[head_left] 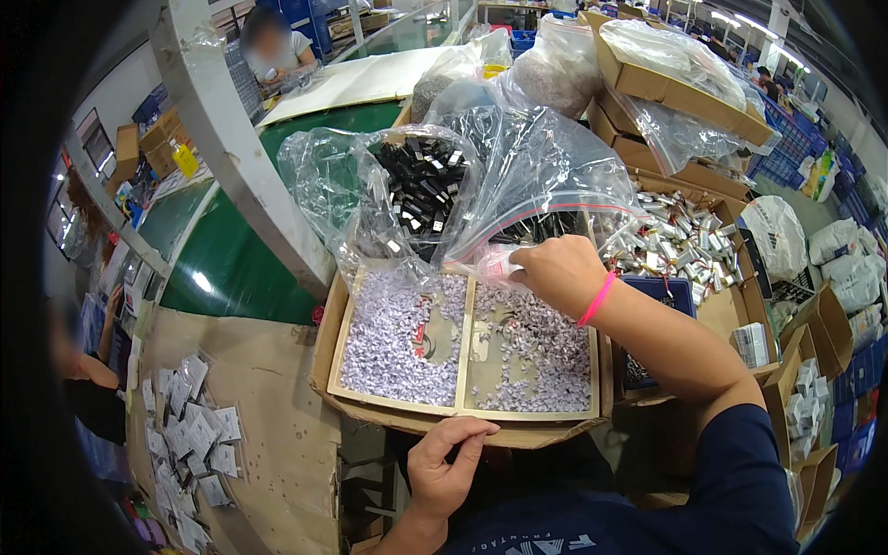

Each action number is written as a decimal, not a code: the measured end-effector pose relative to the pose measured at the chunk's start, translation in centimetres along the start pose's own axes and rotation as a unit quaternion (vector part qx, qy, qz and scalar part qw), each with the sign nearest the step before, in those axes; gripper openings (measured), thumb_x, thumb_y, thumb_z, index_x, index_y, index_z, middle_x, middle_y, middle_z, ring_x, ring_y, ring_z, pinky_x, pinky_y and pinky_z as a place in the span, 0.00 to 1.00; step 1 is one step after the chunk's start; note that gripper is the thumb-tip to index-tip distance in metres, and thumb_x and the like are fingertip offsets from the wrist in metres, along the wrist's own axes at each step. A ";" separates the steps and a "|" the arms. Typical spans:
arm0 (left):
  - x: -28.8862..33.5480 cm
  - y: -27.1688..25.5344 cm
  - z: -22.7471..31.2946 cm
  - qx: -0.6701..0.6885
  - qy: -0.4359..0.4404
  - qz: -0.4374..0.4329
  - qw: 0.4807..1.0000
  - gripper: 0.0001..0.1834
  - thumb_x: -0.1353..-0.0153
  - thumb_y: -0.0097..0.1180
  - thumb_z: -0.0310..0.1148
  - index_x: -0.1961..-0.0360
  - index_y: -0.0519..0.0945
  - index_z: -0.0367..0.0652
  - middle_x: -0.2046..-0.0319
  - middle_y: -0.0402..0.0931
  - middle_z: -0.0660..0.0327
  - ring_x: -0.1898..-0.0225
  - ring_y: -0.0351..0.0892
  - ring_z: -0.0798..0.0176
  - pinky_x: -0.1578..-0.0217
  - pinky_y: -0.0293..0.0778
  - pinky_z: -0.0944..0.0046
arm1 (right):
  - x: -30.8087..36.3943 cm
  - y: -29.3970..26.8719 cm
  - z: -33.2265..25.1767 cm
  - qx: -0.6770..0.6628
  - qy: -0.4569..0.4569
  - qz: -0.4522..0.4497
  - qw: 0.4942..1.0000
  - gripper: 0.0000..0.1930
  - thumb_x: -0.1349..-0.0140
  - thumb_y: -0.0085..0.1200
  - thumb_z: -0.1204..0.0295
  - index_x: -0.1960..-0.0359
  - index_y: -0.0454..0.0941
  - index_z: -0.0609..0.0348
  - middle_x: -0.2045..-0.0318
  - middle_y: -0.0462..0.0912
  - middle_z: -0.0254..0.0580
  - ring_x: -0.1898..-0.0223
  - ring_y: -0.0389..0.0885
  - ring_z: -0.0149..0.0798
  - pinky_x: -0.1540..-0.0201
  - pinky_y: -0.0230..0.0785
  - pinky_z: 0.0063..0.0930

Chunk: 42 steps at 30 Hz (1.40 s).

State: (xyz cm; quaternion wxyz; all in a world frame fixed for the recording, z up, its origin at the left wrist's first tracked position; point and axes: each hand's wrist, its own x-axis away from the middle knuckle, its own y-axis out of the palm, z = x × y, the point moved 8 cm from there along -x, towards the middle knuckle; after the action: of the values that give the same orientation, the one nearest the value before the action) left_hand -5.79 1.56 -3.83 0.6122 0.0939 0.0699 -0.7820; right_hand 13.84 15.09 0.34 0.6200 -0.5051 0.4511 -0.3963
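Observation:
My right hand (560, 273), a pink band on its wrist, reaches over the far edge of a divided tray (462, 356). Its fingers are closed on a small clear plastic bag (497, 263) with red print. Small white pieces (393, 319) fill much of the tray's left half; more white pieces (555, 370) lie in the right half, around a bare patch. Near the tray's front edge, my left hand (450, 467) is closed in a pinch. Whatever its fingertips hold, if anything, is too small to make out.
Behind the tray stand clear bags, one with black USB-plug cables (427, 185). To the right, a carton holds silvery battery-like pouches (675, 240). Printed white packets (199, 430) lie on the cardboard-covered table at left. A metal post (240, 139) rises beside the green belt (217, 250).

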 end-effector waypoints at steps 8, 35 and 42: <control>0.7 0.2 0.4 -0.012 0.013 0.004 1.000 0.05 0.39 0.53 0.20 0.63 0.79 0.32 0.68 0.81 0.57 0.64 0.78 0.69 0.61 0.73 0.72 | -0.1 0.9 -0.4 0.025 -0.054 0.060 0.996 0.06 0.43 0.52 0.66 0.72 0.80 0.51 0.74 0.80 0.41 0.68 0.81 0.45 0.68 0.72 0.40; 1.8 1.6 -0.1 0.141 -0.140 -0.039 0.979 0.10 0.35 0.53 0.29 0.58 0.77 0.33 0.71 0.79 0.59 0.74 0.78 0.67 0.73 0.75 0.73 | 14.2 -4.5 -8.3 -0.560 -0.065 -0.002 0.826 0.09 0.42 0.59 0.72 0.62 0.80 0.63 0.70 0.81 0.41 0.70 0.79 0.35 0.67 0.71 0.25; 1.0 1.8 4.1 -0.162 0.105 -0.028 0.981 0.11 0.44 0.61 0.25 0.59 0.78 0.38 0.73 0.78 0.61 0.77 0.74 0.71 0.76 0.70 0.73 | 13.9 -6.5 -8.7 -0.420 -0.123 0.066 0.897 0.06 0.45 0.58 0.73 0.66 0.80 0.59 0.71 0.80 0.43 0.67 0.78 0.45 0.63 0.70 0.34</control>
State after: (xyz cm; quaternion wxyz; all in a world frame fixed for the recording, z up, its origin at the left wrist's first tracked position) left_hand -4.50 -0.70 -0.10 0.5861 0.0729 0.2624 -0.7631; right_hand 9.16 -1.54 3.82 0.4258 -0.7321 0.5279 -0.0629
